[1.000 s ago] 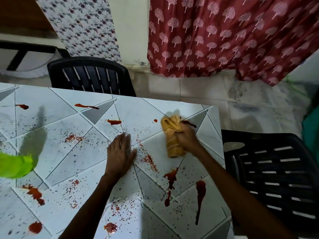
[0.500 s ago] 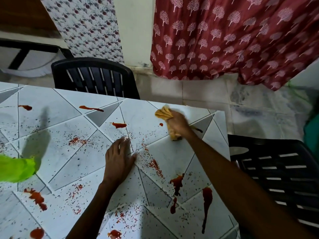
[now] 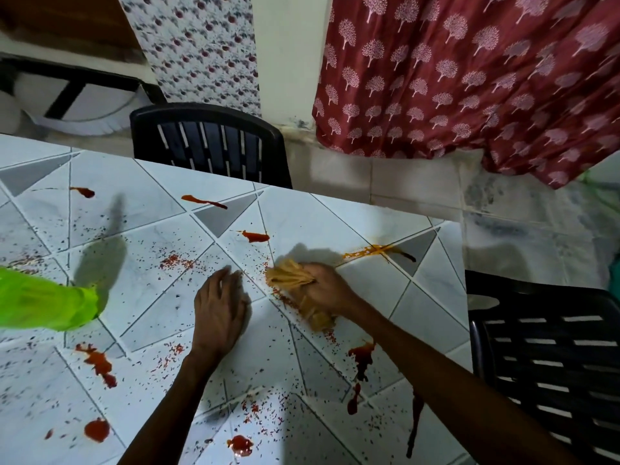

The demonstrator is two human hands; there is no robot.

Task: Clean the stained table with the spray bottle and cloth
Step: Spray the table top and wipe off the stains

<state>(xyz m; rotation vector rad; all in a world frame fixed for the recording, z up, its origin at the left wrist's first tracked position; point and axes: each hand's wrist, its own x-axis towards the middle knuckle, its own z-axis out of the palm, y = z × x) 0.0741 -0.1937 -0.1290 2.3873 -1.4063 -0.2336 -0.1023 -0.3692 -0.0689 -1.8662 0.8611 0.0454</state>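
The white marble-pattern table [image 3: 141, 297] is spattered with red sauce blobs and specks. My right hand [image 3: 327, 288] grips a bunched yellow cloth [image 3: 292, 278] and presses it on the tabletop right of centre. An orange smear [image 3: 369, 251] trails off toward the far right corner behind the cloth. My left hand [image 3: 219, 303] rests flat on the table, fingers straight, just left of the cloth. A bright green object [image 3: 43, 302], blurred and cut off by the left edge, stands on the table; I cannot tell whether it is the spray bottle.
A black plastic chair [image 3: 208, 142] stands behind the table's far edge and another black chair [image 3: 550, 364] at its right side. Red sauce streaks [image 3: 360, 359] lie near the right arm. A red patterned curtain [image 3: 469, 78] hangs beyond over tiled floor.
My right hand has drawn the cloth from the far right corner back toward the left hand, leaving an orange smear where a red stain was. The left hand has stayed put.
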